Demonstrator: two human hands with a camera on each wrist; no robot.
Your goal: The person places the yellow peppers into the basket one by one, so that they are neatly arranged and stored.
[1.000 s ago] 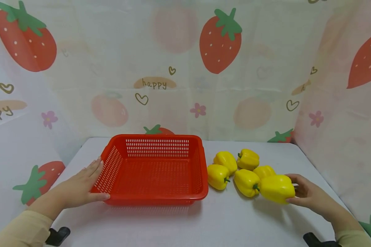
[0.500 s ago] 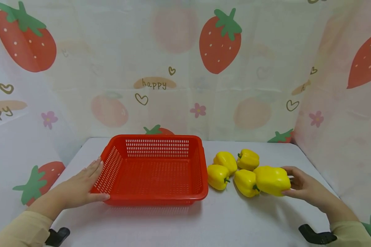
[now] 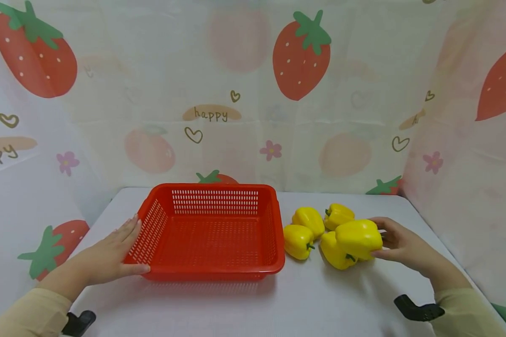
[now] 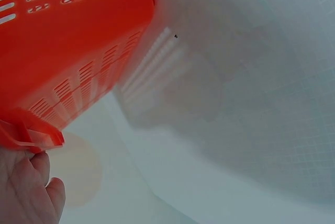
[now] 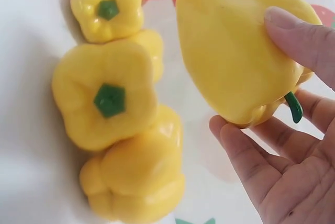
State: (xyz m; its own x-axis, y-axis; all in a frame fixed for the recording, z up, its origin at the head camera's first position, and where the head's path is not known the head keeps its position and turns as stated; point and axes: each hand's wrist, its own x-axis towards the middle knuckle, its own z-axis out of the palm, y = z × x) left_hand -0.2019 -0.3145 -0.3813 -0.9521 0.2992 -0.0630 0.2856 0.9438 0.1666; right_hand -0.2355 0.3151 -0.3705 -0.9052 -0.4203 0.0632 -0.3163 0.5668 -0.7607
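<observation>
In the head view, my right hand (image 3: 409, 248) holds a yellow bell pepper (image 3: 359, 235) between thumb and fingers, above other peppers. In the right wrist view, the thumb presses one side of the held pepper (image 5: 235, 46), with fingers near its green-stemmed end. Several more yellow bell peppers (image 3: 298, 241) lie on the table beside the basket. My left hand (image 3: 105, 257) rests with straight fingers against the left rim of a red plastic basket (image 3: 206, 269), its thumb at the front corner. The left wrist view shows part of this hand (image 4: 26, 187) below the basket rim.
The white table (image 3: 219, 309) runs to a strawberry-printed cloth backdrop (image 3: 244, 84) behind and at both sides. Nothing lies inside the basket. Black straps or mounts (image 3: 417, 308) show at both wrists.
My right hand has carried the held pepper left and slightly away from me, over the other peppers. The left hand and the basket have stayed in place.
</observation>
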